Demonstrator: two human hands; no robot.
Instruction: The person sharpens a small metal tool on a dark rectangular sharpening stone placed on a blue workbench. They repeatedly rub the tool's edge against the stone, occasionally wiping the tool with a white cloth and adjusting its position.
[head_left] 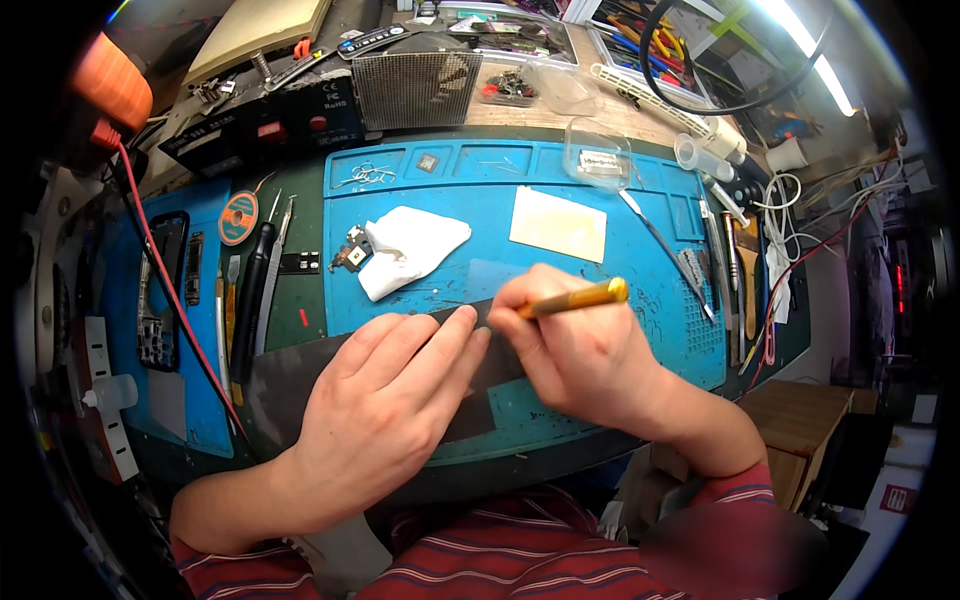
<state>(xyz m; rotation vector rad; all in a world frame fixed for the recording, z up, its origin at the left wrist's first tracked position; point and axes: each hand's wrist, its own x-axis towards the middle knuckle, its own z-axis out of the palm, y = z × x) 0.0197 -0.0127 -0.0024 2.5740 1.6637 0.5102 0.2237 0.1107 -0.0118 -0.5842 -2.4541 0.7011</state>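
My left hand point(385, 400) lies with its fingers stretched out and pressed together on a dark grey sheet point(290, 375), holding it flat on the blue work mat point(640, 330). In my right hand point(590, 345) is a slim gold pen-shaped tool point(580, 298), its rear end pointing right. The working tip is hidden by my fingers, close to the sheet's far edge. Just beyond the fingertips lies a thin translucent film point(490, 272). A crumpled white tissue point(415, 245) rests beside small phone parts point(350, 252). Farther right lies a cream-coloured rectangular pad point(560, 222).
Left stand a solder wick spool point(238, 218), a black-handled tool point(252, 300) and a phone frame point(160, 290). A red cable point(168, 265) crosses there. A clear cup point(597, 155) sits at the back; a spatula point(665, 250) and several hand tools point(735, 285) line the right.
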